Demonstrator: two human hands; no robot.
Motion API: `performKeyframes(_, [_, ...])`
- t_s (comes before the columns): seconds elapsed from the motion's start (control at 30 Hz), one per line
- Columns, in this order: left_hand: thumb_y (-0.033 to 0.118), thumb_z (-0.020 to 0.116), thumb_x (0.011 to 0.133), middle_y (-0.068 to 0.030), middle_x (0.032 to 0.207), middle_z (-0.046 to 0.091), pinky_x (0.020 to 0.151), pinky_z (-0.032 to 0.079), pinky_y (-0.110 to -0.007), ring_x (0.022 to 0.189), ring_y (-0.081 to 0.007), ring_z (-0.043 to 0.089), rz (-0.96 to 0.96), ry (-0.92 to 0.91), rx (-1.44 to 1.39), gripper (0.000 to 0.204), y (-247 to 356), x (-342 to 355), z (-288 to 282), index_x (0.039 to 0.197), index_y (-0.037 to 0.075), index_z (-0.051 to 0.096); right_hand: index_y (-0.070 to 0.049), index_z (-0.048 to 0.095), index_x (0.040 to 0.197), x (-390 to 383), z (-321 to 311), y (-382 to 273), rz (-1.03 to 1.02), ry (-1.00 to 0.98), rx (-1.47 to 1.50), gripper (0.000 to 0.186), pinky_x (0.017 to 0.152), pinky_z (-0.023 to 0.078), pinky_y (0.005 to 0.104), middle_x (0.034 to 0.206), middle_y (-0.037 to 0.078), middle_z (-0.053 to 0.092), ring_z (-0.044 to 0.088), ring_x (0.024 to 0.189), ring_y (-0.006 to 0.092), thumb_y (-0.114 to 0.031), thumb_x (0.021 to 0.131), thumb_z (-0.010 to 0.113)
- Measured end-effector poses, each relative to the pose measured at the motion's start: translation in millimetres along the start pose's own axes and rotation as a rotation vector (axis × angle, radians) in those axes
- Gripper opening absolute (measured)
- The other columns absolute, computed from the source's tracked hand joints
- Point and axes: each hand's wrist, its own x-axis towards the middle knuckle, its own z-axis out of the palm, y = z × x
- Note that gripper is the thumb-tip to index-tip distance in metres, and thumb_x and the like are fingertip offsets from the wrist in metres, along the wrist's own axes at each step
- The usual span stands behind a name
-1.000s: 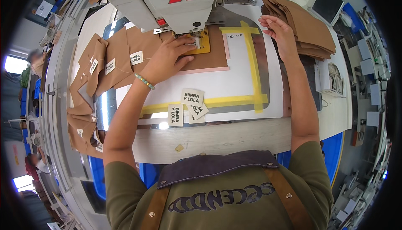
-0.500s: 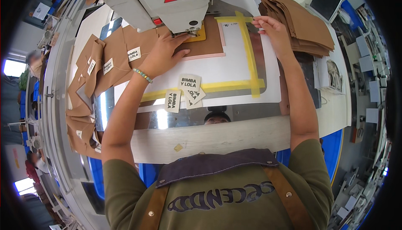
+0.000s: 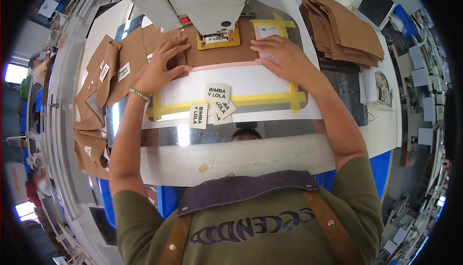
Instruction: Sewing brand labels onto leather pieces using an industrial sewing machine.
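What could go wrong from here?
The right hand, at the right edge of the flat brown sheet, might nudge it off the straight pink strip. The left hand, near the bulky white machine head, might get pinched if it strays underneath. The loose, overlapping cream rectangular labels could slide if bumped.

A flat brown panel [image 3: 221,56] lies partly under the yellow frame [image 3: 219,46], along a pink strip [image 3: 226,65].

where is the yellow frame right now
In the head view, the yellow frame sits upper centre, on the brown panel under the sewing machine head, between left hand and right hand.
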Motion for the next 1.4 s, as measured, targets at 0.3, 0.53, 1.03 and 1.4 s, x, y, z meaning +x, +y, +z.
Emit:
performKeyframes(0.3, [0.028,0.087,0.091,-0.0094,0.153,0.061,0.122,0.047,-0.044,0.145,-0.0325,0.053,0.025,0.038,0.104,0.059,7,8,6,0.145,0.010,0.071,-0.005,0.075,0.134,0,-6,-9,-0.027,-0.050,-0.097,0.043,0.113,0.054,0.0434,0.147,0.009,0.072,0.063,0.135,0.0300,-0.035,0.104,0.071])
performKeyframes(0.53, [0.023,0.084,0.093,-0.0110,0.133,0.066,0.107,0.052,-0.044,0.126,-0.0335,0.059,0.190,0.092,0.057,0.044,43,21,32,0.131,0.005,0.073,-0.002,0.074,0.128,-19,-41,-29,0.080,-0.224,-0.246,0.046,0.103,0.057,0.0449,0.125,0.014,0.076,0.070,0.121,0.0331,-0.039,0.103,0.072])
performKeyframes(1.03, [0.006,0.080,0.078,-0.0073,0.103,0.058,0.080,0.059,-0.038,0.098,-0.0279,0.064,0.464,0.076,0.341,0.028,46,-50,4,0.099,0.008,0.062,-0.007,0.071,0.095,-24,-19,-52,-0.235,0.094,-0.179,0.009,0.080,0.060,0.0391,0.099,0.004,0.075,0.074,0.094,0.0249,-0.009,0.087,0.076])
performKeyframes(1.4, [-0.002,0.075,0.089,-0.0116,0.102,0.066,0.077,0.055,-0.042,0.097,-0.0342,0.068,0.147,0.215,-0.032,0.016,69,-35,11,0.102,0.001,0.066,-0.005,0.077,0.120,-16,-14,-65,-0.166,0.189,-0.146,0.033,0.088,0.060,0.0384,0.124,0.007,0.077,0.073,0.110,0.0244,-0.014,0.089,0.078])
